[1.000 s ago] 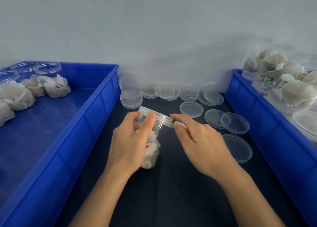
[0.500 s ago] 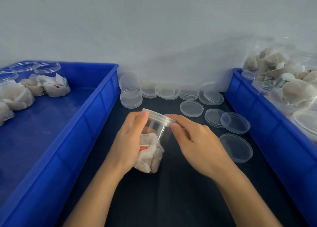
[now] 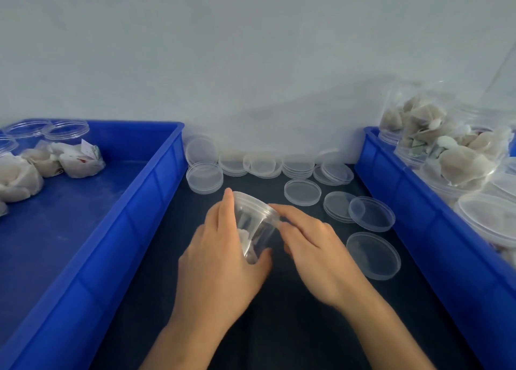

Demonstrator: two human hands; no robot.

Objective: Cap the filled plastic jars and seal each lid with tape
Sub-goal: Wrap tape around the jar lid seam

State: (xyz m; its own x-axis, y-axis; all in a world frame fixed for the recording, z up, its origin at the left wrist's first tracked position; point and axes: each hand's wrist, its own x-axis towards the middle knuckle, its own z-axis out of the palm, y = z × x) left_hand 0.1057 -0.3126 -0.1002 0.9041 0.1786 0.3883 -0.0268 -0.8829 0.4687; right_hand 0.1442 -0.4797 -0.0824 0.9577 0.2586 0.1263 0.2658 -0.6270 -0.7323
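Dark worktop (image 3: 279, 327), centre frame: since a second ago I've rolled the jar (image 3: 255, 230) further into my left hand (image 3: 220, 260), whose grip wraps it; right hand (image 3: 315, 246) pinches the lid (image 3: 258, 206) rim, seemingly pressing tape around.

The left hand (image 3: 223, 260) hides most of the tilted jar's (image 3: 258, 224) contents.

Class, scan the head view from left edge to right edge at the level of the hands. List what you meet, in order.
Left blue tray → left hand → capped clear jar → right hand → loose clear lid → right blue tray.
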